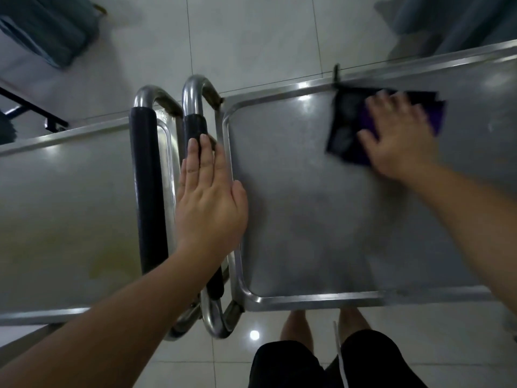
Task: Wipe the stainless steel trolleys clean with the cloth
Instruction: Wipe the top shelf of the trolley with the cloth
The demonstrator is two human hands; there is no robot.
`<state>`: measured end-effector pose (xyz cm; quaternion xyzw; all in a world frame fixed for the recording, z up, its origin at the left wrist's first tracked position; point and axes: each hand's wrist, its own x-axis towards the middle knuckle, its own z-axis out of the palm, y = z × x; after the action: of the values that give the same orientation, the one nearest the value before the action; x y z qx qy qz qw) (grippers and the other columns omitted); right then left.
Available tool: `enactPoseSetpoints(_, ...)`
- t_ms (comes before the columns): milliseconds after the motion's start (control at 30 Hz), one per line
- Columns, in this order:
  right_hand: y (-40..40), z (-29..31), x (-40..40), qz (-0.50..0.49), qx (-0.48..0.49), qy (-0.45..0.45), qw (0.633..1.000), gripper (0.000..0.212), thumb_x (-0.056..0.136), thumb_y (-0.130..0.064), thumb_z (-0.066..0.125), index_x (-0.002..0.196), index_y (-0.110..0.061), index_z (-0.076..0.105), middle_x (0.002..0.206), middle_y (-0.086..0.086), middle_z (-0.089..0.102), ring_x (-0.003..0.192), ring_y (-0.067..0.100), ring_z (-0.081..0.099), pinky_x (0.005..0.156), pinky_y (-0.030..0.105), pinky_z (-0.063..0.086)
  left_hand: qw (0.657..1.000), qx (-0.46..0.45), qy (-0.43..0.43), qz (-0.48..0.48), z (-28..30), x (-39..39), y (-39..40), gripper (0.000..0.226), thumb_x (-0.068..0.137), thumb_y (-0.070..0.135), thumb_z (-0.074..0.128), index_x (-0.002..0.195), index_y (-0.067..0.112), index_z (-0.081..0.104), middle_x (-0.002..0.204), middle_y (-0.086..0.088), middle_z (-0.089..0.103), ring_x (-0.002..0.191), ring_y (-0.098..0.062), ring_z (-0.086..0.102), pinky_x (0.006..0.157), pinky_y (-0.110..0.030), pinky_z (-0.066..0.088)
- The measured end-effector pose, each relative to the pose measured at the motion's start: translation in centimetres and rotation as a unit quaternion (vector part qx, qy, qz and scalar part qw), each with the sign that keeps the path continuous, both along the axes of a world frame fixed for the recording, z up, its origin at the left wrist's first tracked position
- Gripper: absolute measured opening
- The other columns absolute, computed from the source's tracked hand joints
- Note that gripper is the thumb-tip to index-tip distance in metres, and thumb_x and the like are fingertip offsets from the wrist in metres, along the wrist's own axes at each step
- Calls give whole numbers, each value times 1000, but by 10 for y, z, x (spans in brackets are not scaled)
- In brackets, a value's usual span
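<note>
The left trolley point(70, 208) is a flat stainless steel tray with a raised rolled rim; its dull top carries a faint yellowish smear toward the near side. Its tubular handle point(147, 191), sleeved in black foam, stands just left of the neighbouring trolley's handle point(195, 119), a bent chrome tube with a black grip. The left hand point(209, 197) lies flat along that second handle, fingers straight and pressed together, thumb out over the rim of the right trolley point(307, 219). This right trolley is a shallow brushed-steel tray with rounded corners, and it holds only the cloth point(345, 127), a dark purple folded rag, motion-blurred, near the far rim. The right hand point(400, 135) rests spread on the cloth's right part, palm down, fingers splayed toward the far rim. Pale glossy tiles point(251, 32) lie beyond the trolleys.
</note>
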<state>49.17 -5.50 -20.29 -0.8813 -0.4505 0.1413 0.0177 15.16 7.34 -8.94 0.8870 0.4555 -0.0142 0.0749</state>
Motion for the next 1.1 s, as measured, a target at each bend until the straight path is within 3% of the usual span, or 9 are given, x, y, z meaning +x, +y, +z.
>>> enactPoseSetpoints(67, -10, 3, 47, -135, -2, -6, 991, 77, 99, -57, 25, 167, -21, 14, 174, 5, 10, 159, 34, 10, 127, 55, 9, 1000, -2, -2, 0, 0, 0, 0, 69, 109, 41, 24, 169, 10, 9, 177, -3, -8, 159, -10, -22, 125, -26, -18)
enactPoseSetpoints(167, 4, 3, 58, -334, -10, -1, 942, 77, 100, -55, 18, 167, -20, 8, 175, 5, 4, 160, 35, 2, 128, 55, 4, 1000, 0, -8, 4, -1, -1, 0, 68, 109, 39, 25, 169, 10, 9, 177, -2, -7, 159, -9, -22, 126, -27, -17)
enactPoseSetpoints(233, 29, 4, 31, -380, -7, 7, 925, 77, 99, -54, 17, 167, -18, 7, 175, 6, 3, 160, 36, 0, 128, 56, 3, 1000, -2, -13, 4, -2, -1, 0, 69, 108, 38, 26, 169, 10, 11, 177, -2, -6, 160, -9, -21, 127, -28, -15)
enactPoseSetpoints(400, 94, 8, -105, -205, 23, 16, 978, 76, 102, -52, 27, 166, -14, 15, 174, 10, 12, 159, 39, 8, 127, 58, 8, 1000, -6, -12, 7, -1, -1, 0, 69, 107, 35, 27, 169, 11, 11, 177, -2, -6, 160, -10, -20, 128, -30, -14)
enactPoseSetpoints(567, 120, 11, -248, 34, 33, 61, 997, 73, 106, -50, 24, 167, -17, 2, 175, 6, -2, 160, 34, -7, 127, 55, 3, 1000, -13, 4, 3, 3, 1, -1, 66, 110, 36, 25, 169, 10, 9, 177, -5, -9, 160, -12, -19, 129, -32, -14)
enactPoseSetpoints(700, 120, 4, -240, 284, 29, 54, 957, 76, 103, -54, 18, 166, -20, -9, 175, 1, -10, 159, 31, -16, 128, 54, 1, 999, -20, 29, 3, 6, 1, -2, 70, 107, 43, 16, 169, 12, 3, 175, -2, -17, 158, -11, -25, 131, -37, -10)
enactPoseSetpoints(800, 132, 1, -187, 357, 27, 47, 933, 70, 103, -59, 10, 166, -31, 1, 174, -8, -2, 160, 19, -8, 129, 47, -1, 999, -30, 24, 3, 6, 1, -1, 71, 106, 42, 18, 169, 13, 3, 175, 0, -18, 158, -9, -26, 130, -35, -12)
enactPoseSetpoints(933, 135, 3, -74, 209, 36, 22, 977, 68, 103, -58, 26, 166, -32, 20, 173, -7, 15, 160, 21, 9, 128, 46, 4, 999, -39, 15, 9, 7, 1, 0, 70, 105, 39, 22, 169, 14, 9, 176, 1, -13, 159, -8, -23, 129, -32, -14)
enactPoseSetpoints(1100, 65, 2, 79, -118, 8, -14, 993, 70, 105, -51, 21, 165, -17, 20, 174, 7, 13, 159, 35, 10, 128, 52, 7, 999, -46, -1, 12, 7, 0, 0, 70, 105, 37, 27, 170, 15, 10, 176, 4, -12, 159, -6, -21, 127, -27, -16)
